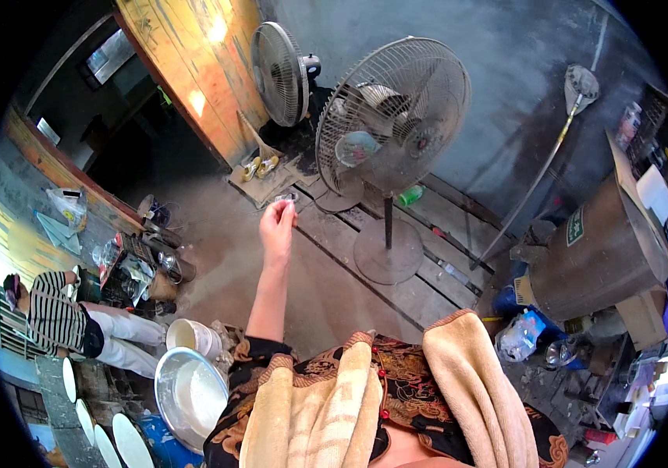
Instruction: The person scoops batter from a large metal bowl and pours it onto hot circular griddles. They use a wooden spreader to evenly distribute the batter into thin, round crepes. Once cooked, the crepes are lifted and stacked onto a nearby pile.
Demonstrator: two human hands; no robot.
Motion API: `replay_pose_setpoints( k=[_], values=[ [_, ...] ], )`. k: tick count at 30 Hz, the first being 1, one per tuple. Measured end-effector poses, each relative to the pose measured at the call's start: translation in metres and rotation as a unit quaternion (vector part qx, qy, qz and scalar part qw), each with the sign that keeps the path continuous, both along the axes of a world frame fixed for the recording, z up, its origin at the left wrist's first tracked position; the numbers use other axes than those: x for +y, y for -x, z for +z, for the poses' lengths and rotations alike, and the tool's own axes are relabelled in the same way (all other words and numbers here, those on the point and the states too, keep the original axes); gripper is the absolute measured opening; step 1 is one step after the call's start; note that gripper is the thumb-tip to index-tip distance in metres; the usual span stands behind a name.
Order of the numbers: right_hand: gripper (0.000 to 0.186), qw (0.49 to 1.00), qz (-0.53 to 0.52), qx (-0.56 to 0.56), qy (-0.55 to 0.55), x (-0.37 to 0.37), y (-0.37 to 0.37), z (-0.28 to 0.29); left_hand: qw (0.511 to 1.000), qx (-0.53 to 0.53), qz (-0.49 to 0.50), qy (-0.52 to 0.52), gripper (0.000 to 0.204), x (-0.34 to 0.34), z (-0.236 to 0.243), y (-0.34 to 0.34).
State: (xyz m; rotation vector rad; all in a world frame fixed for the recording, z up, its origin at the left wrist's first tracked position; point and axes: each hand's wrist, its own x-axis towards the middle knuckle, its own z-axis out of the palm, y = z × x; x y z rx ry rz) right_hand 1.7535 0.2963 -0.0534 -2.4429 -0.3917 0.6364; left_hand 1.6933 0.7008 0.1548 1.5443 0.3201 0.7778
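Note:
My left hand [278,223] is raised in front of me, its fingers drawn together at the tips. A small grey-white object [287,198] shows right at the fingertips; what it is, and whether it is held or lies on the floor behind, I cannot make out. Beyond the hand, to its right, stands a dusty pedestal fan [393,117] with a round base [388,251]. A second fan [279,74] is behind it, near the wooden door panel. My right hand does not show.
Wooden slats [334,242] lie under the fan, with a green bottle [410,195] on them. A long-handled scoop [581,90] leans on the wall. At right is a large drum [599,246]. A person [57,312] in stripes stands left, near a metal basin [164,390] and white bucket [207,343].

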Motion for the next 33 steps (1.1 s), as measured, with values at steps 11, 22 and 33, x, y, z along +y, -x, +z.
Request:
replay_pose_setpoints(
  k=[11,22,33],
  values=[
    [0.041,0.992,-0.072,-0.069,-0.076,0.171,-0.142,0.071,0.951,0.072,0.014,-0.299,0.048,0.121,-0.01,-0.271],
    [0.039,0.969,-0.235,-0.08,-0.018,0.222,-0.188,0.073,0.889,-0.017,-0.104,-0.446,0.045,0.107,-0.017,-0.357],
    [0.039,0.954,-0.283,-0.098,-0.009,0.224,-0.192,0.074,0.865,-0.059,-0.027,-0.498,0.033,0.107,-0.036,-0.366]
  ],
)
